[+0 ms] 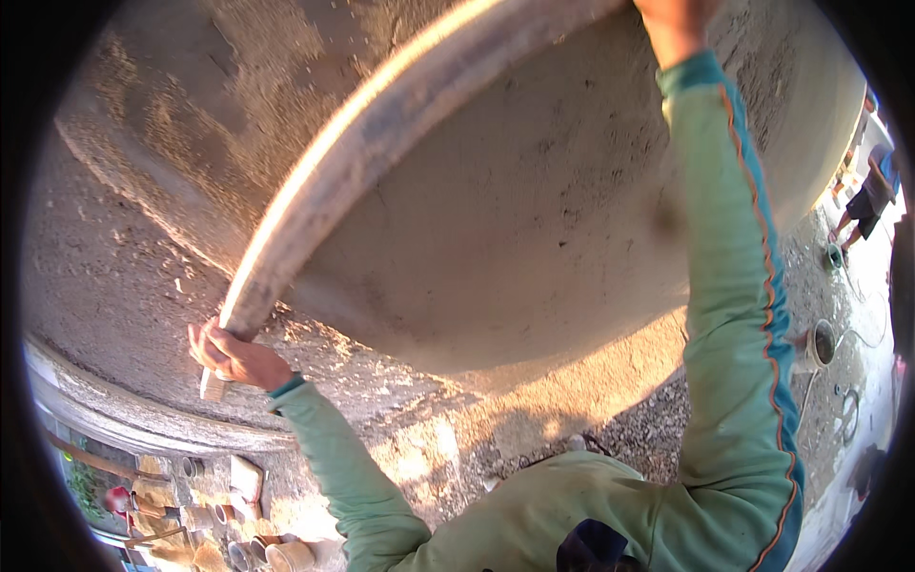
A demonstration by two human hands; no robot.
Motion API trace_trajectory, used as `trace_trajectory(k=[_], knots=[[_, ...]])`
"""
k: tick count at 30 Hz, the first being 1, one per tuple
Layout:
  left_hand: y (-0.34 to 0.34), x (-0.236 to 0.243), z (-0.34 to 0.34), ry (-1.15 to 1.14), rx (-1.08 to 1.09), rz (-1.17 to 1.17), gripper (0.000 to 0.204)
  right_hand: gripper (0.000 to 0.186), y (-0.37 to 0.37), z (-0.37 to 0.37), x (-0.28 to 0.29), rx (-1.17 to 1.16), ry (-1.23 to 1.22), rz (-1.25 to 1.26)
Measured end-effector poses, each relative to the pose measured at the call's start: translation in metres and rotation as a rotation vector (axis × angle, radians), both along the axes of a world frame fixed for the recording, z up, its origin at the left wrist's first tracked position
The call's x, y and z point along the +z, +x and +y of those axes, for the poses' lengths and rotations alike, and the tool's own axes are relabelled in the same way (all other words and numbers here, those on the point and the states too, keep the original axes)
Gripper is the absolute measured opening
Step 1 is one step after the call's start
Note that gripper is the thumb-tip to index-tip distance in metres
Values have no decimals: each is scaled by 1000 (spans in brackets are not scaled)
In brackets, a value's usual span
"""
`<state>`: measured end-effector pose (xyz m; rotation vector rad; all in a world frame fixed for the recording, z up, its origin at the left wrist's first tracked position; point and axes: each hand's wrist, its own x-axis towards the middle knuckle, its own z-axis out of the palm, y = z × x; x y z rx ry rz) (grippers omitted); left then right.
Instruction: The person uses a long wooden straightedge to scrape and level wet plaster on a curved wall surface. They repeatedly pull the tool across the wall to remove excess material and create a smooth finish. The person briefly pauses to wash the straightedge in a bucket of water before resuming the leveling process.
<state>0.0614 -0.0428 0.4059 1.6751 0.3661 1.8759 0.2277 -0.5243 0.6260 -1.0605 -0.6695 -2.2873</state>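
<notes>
A long, pale screed board (367, 138) lies slantwise against a wall of grey-brown plaster (496, 219), from lower left to the top edge. My left hand (238, 357) is closed round its lower end, with a short stub showing below the fingers. High up, my right hand (675, 24) is at the board's upper part; the frame's edge cuts off some of its fingers and the board's far end. Right of the board the plaster looks smooth. To its left the surface (257, 95) is rougher and patchy.
Below the wall runs a ledge (181, 429), with gravelly rubble (643, 434) near my body. Several buckets (286, 555) stand at lower left, near a person in a red hat (119, 500). Far right are another person (872, 191), a bucket (821, 343) and a hose (849, 417).
</notes>
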Motion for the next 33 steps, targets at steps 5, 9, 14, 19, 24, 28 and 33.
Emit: trace_trajectory(k=[5,9,14,19,24,28,33], knots=[[-4,-139,9,-360,-260,16,48,46,-12,5,-142,-341,12,266],[-3,-231,20,-765,-191,221,45,58,-28,13,-229,-95,9,466],[0,-286,14,-718,174,447,43,71,-42,28,-310,10,267,792],[-7,-349,5,-775,45,408,45,74,-50,24,-405,27,525,1047],[-15,-436,18,-1161,-278,334,51,72,-46,17,-510,147,673,1121],[-38,-430,14,-1375,-590,148,60,70,-47,17,-521,264,694,960],[-50,-301,-1,-1099,-628,157,48,69,-35,14,-408,165,574,820]])
